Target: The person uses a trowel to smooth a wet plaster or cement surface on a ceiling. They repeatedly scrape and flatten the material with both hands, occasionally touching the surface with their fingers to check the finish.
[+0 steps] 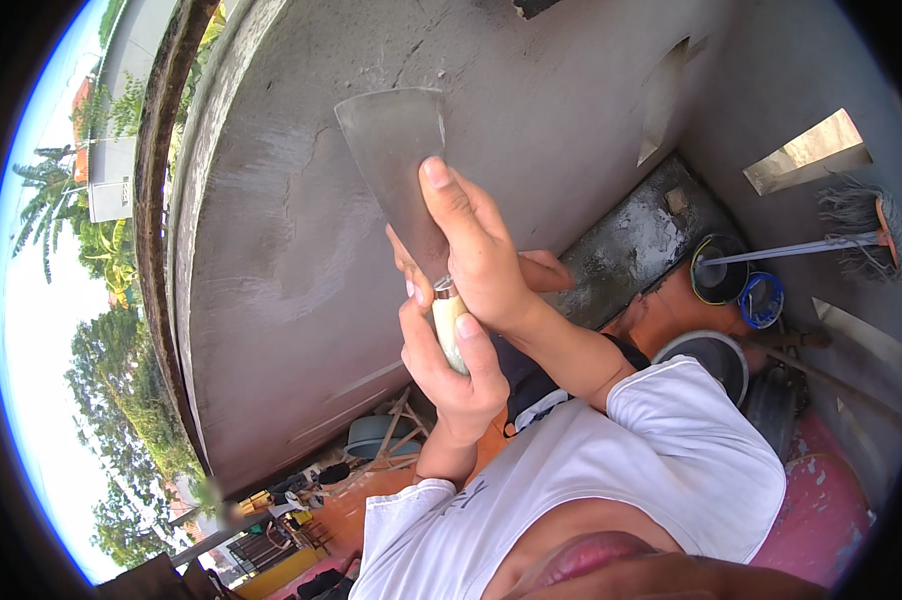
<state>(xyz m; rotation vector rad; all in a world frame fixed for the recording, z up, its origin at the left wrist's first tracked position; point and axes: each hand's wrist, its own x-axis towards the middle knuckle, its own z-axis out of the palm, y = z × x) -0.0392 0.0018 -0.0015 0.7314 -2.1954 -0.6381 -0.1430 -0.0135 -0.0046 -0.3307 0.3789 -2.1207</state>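
Observation:
A wide-bladed putty knife (396,150) is held up in front of a grey plastered wall (281,210), its broad blade edge pointing up and its pale handle down. My left hand (451,385) is closed around the handle, thumb lying along it. Higher up, my right hand (486,255) grips the lower part of the blade, with its thumb pressed flat on the near face. Fingertips show at the blade's left side, and part of the grip behind the blade is hidden. Some pale scuffs and cracks mark the wall near the blade.
To the right, a mop (856,240) leans with its handle in a dark bucket (719,270), beside a small blue-rimmed pail (762,300). A large round basin (706,362) sits nearer. Below the wall is a greenish tub (383,438). Trees (131,400) show outside at left.

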